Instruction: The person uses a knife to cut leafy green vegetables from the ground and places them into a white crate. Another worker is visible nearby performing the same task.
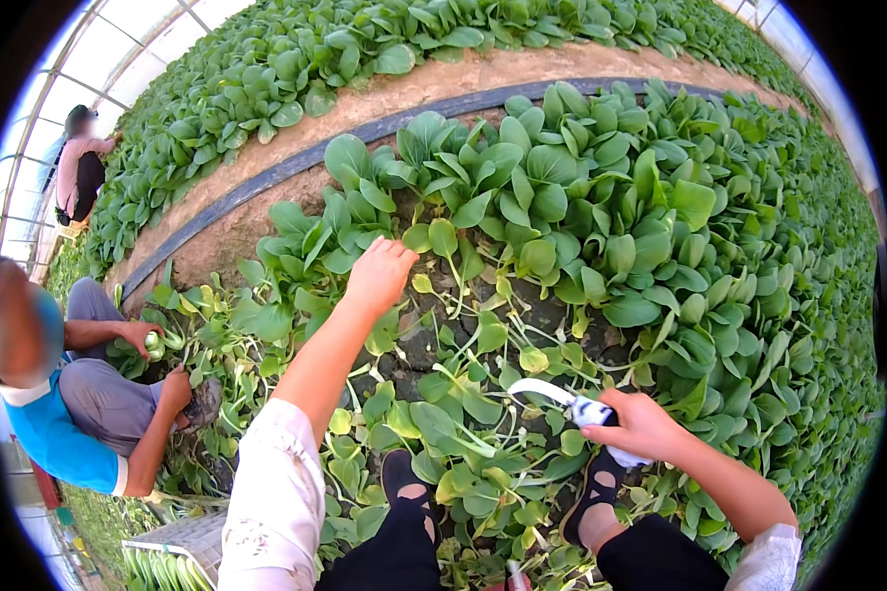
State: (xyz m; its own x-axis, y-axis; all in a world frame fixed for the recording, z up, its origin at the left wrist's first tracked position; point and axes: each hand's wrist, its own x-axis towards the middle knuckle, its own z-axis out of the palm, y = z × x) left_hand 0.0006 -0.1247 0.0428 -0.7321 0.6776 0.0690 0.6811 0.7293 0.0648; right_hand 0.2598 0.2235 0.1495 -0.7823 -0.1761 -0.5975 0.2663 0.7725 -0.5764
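My right hand (639,427) grips the cloth-wrapped handle of a small sickle (543,388), whose curved pale blade points left over cut leaves. Stretched forward, my left hand (383,273) is at the edge of the standing leafy greens (554,177), next to a plant with broad green leaves. Its fingers are bent, and whether they hold a leaf cannot be told. Loose green and yellowing leaves (443,425) cover the dark soil between the hands and my feet.
A co-worker (63,421) squats at the left, holding a trimmed leafy vegetable (161,344). A crate (185,543) with greens stands at lower left. A dark hose (296,164) runs along the bare soil path (414,92). Another person (81,166) is at the far bed.
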